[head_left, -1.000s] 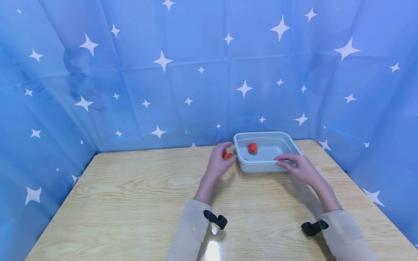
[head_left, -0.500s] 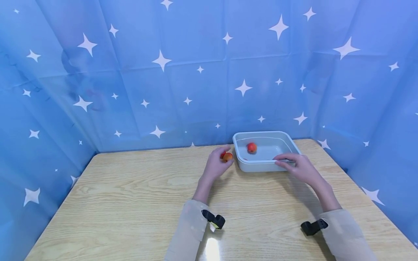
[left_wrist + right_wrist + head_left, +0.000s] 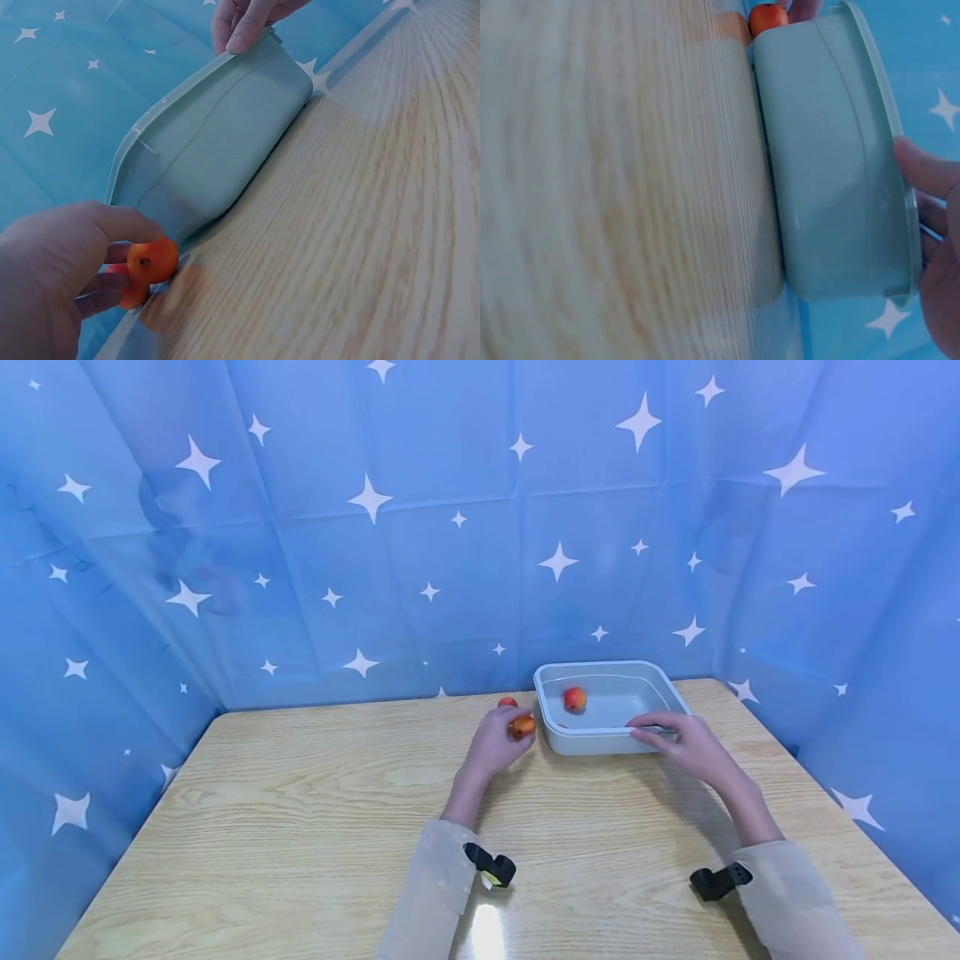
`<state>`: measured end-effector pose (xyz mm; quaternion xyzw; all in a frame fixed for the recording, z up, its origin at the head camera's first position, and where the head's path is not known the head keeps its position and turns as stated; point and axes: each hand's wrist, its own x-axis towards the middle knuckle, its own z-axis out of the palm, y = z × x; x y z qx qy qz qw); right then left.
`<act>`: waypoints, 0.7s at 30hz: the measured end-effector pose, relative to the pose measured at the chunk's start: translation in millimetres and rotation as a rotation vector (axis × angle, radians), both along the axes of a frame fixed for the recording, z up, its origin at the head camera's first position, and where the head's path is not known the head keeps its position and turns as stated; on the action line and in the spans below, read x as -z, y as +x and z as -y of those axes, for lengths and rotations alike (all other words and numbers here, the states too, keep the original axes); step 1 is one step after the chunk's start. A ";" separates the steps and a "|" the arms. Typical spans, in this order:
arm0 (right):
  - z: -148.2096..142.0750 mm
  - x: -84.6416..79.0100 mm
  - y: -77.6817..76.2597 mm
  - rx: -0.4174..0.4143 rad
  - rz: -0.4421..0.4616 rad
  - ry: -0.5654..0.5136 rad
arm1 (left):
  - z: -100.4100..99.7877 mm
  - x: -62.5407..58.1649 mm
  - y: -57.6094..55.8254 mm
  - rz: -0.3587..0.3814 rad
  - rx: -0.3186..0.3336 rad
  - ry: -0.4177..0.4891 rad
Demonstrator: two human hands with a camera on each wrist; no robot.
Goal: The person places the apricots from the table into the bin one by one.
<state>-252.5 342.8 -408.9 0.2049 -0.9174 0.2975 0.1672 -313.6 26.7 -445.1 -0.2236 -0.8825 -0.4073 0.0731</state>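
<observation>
My left hand [image 3: 493, 745] is curled round a small red-orange apple [image 3: 523, 727] low over the table, just left of a pale blue-green plastic tub [image 3: 600, 743]. A second red apple [image 3: 507, 702] shows beyond the fingers; in the left wrist view this second apple [image 3: 133, 294] is partly covered by them. Inside the tub lies another red apple [image 3: 575, 699], near its left end. My right hand [image 3: 696, 748] pinches the tub's near rim toward the right, the thumb outside and the fingers inside. In the right wrist view this hand [image 3: 939, 202] stays on the rim.
The wooden table [image 3: 337, 827] runs under both arms. A blue curtain [image 3: 450, 552] with white stars hangs behind and on both sides, close to the tub's far side. Each sleeve carries a black wrist camera [image 3: 491, 865].
My left hand has drawn slightly left and toward me, away from the tub, with the apple. The second apple now peeks out past the fingers. My right hand stays on the rim.
</observation>
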 end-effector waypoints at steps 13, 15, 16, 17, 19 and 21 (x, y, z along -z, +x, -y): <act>1.6 -1.2 1.4 0.012 0.028 -0.003 | 1.7 2.2 2.4 0.107 0.003 -0.008; 1.8 -1.5 1.9 0.012 0.032 -0.006 | 2.6 2.9 2.2 0.117 0.010 0.004; 2.0 -1.4 1.9 0.013 0.034 -0.007 | 2.9 3.2 1.9 0.121 0.013 0.011; 2.1 -1.3 2.0 0.015 0.036 -0.006 | 3.3 3.2 1.8 0.124 0.013 0.017; 2.2 -1.1 2.0 0.016 0.038 -0.005 | 4.2 3.2 1.8 0.132 0.010 0.032; 2.1 -1.1 2.1 0.017 0.037 -0.003 | 5.1 3.0 1.9 0.138 0.008 0.050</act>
